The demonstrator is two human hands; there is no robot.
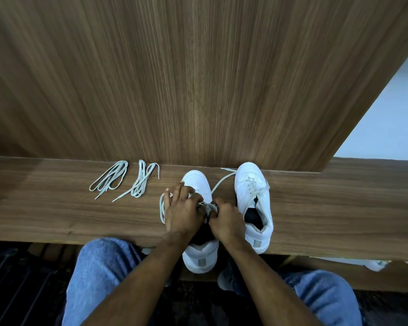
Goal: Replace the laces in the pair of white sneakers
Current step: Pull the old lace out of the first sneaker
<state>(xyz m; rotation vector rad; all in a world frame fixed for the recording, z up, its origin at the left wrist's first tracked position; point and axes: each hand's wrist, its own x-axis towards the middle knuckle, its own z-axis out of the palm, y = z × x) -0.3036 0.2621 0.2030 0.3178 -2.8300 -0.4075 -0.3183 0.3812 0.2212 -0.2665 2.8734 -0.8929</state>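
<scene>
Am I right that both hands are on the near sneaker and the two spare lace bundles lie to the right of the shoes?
Not quite. The head view shows the two spare lace bundles lying left of the shoes. Both the left hand and right hand are indeed on the near sneaker.

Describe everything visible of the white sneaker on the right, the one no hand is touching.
The white low-top sneaker on the right looks like smooth leather or a similar material. It stands upright on the brown wooden shelf, toe towards the wood-grain back panel, heel near the front edge. Its pale lace is still threaded but loose, one end trailing left across the shelf. The lining is dark, with a grey tab on the heel. Neither hand touches it.
</scene>
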